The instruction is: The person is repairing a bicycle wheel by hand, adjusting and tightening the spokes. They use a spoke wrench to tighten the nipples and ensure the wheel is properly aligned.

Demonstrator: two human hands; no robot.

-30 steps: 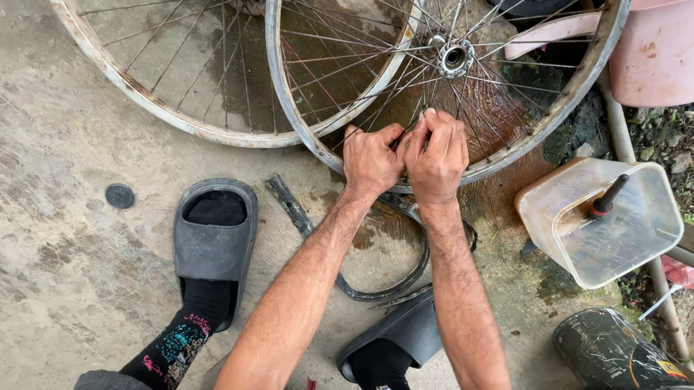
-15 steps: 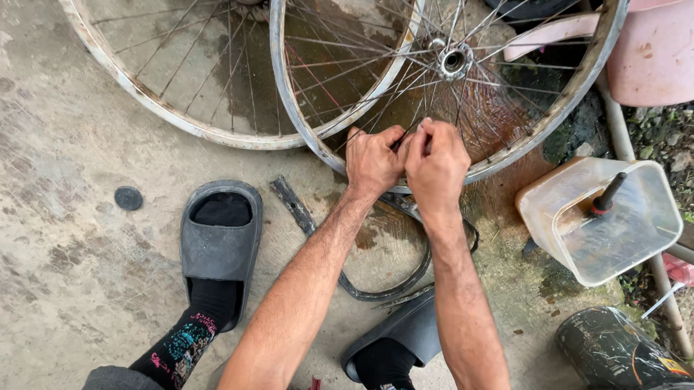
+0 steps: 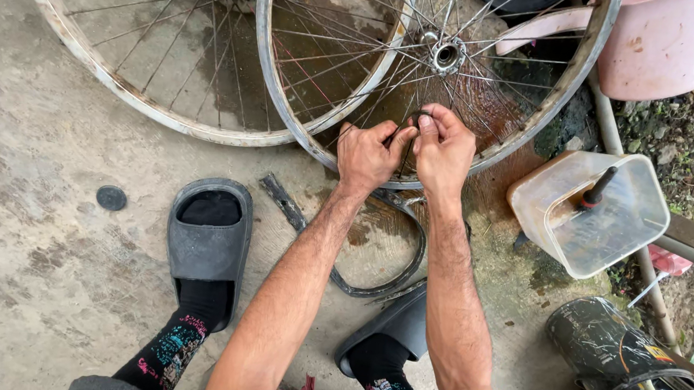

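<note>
Against the near rim of a spoked bicycle wheel (image 3: 480,159) lying on the concrete floor (image 3: 28,221), the left hand (image 3: 366,156) and right hand (image 3: 445,151) meet, fingers (image 3: 427,124) pinched narrow on a thin dark band (image 3: 414,115) at the rim. A second wheel (image 3: 151,84) overlaps it on the left. Grey slippers (image 3: 207,246) flank a curved rubber strip (image 3: 394,272); a clear plastic tub (image 3: 586,212) sits to the right.

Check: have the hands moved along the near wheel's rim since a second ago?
No. Both hands, left and right, stay together at the rim, just below the hub.
</note>
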